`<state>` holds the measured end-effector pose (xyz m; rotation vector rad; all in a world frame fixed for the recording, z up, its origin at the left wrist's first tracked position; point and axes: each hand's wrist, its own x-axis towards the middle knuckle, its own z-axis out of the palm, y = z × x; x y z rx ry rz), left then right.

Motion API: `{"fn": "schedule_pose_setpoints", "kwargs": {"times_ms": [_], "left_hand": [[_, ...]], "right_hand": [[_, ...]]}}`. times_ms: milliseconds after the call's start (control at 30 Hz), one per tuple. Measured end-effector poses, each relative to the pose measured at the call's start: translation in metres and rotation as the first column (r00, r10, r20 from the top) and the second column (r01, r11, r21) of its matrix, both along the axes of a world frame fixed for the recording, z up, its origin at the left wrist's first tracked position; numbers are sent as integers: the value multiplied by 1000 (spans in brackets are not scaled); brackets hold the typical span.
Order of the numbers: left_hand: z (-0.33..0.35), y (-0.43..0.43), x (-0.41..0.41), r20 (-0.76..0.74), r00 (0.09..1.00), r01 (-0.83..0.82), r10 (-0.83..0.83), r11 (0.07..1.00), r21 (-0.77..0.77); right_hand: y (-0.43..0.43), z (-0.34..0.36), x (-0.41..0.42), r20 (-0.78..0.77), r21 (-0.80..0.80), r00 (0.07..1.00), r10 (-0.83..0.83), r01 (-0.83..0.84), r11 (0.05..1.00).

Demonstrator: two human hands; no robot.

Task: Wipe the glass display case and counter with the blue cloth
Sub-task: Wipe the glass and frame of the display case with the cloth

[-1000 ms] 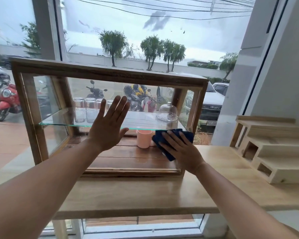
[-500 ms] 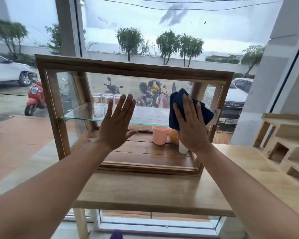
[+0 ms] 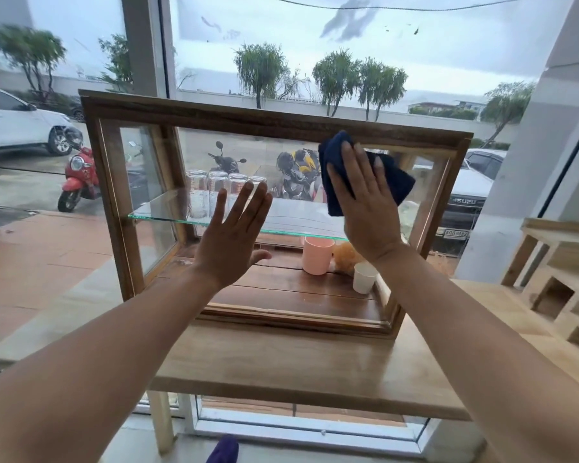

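Observation:
A wood-framed glass display case (image 3: 268, 120) stands on a wooden counter (image 3: 281, 365). My right hand (image 3: 365, 208) presses a dark blue cloth (image 3: 335, 162) flat against the upper right of the case's front glass, just under the top frame. My left hand (image 3: 231, 242) lies flat on the front glass near its middle, fingers spread, holding nothing. Inside, a glass shelf (image 3: 168, 217) carries several clear glasses (image 3: 214, 188). On the case floor stand a pink cup (image 3: 316, 255), a white cup (image 3: 363, 277) and an orange object (image 3: 343, 257).
A light wooden stepped rack (image 3: 562, 282) sits on the counter at the right. Large windows rise behind the case, with parked cars and scooters outside. A purple object (image 3: 223, 451) shows on the floor below the counter.
My right hand has slid the cloth up the front glass, from the lower right beside the pink cup to just under the top frame. My left hand stays flat on the glass.

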<state>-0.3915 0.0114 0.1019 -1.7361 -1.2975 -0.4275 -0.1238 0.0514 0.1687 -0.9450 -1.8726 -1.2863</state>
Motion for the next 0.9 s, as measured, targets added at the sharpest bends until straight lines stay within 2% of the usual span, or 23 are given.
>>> {"fn": "schedule_pose_setpoints", "kwargs": {"times_ms": [67, 133, 200, 267, 300, 367, 467, 533, 600, 667, 733, 800, 900], "left_hand": [[1, 0, -2, -10, 1000, -4, 4, 1000, -14], [3, -1, -5, -31, 999, -11, 10, 999, -34], [5, -2, -7, -51, 999, -13, 10, 999, -52], [5, -3, -9, -62, 998, -17, 14, 998, -54], [6, -3, -9, -64, 998, -20, 17, 998, -53], [6, -3, -9, -62, 998, -26, 22, 998, -52], [4, -2, -10, -55, 998, -8, 5, 999, -40], [2, -2, -11, -39, 999, 8, -9, 1000, -28], [0, -3, -13, -11, 1000, 5, -5, 1000, -23], [-2, -3, -14, -8, 1000, -8, 8, 1000, -16], [-2, -2, -16, -14, 1000, -13, 13, 1000, -12], [-1, 0, -16, -10, 1000, -4, 4, 1000, -19], [-1, 1, -18, 5, 1000, 10, -10, 999, -45]], "right_hand": [[0, -25, -10, 85, -7, 996, 29, -28, 1000], [-6, -69, -9, 293, -43, 955, 56, -45, 998], [-12, -110, 6, 508, -90, 858, 79, -39, 995], [-19, -124, 21, 633, -119, 771, 66, 13, 993], [-21, -119, 26, 652, -119, 756, 49, 39, 992], [-20, -94, 25, 579, -80, 816, 4, 51, 996], [-11, -34, 7, 215, -52, 976, 20, -9, 999], [-9, -3, -12, 14, -38, 1000, 20, -19, 999], [-8, -2, -34, -66, -17, 997, 27, -28, 999], [-7, -32, -50, 13, -28, 998, 61, -61, 998], [-10, -74, -51, 214, -64, 973, 89, -76, 995], [-15, -104, -35, 409, -96, 908, 94, -60, 994], [-21, -100, -15, 533, -105, 843, 70, -17, 994]]}}
